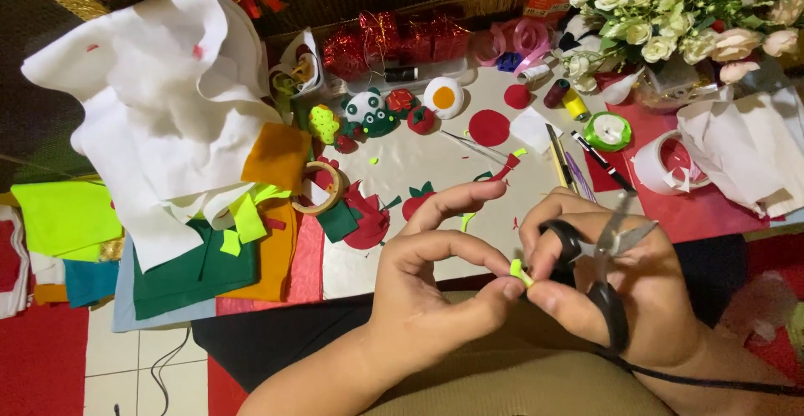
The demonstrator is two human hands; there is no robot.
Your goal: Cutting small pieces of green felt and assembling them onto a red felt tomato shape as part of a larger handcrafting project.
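My left hand (444,273) pinches a tiny scrap of lime-green felt (519,272) between thumb and forefinger, above my lap. My right hand (603,290) touches the same scrap with its fingertips while black-handled scissors (607,253) hang on its fingers, blades pointing up and to the right. Both hands hover at the near edge of a low white work surface (419,160) strewn with felt cut-outs.
A heap of white, orange, green and yellow felt sheets (184,148) lies at the left. Small felt figures (377,113), red felt circles (489,127), thread spools, pens (599,160), tape rolls (662,165) and a bouquet of pale artificial roses (678,14) fill the back and right.
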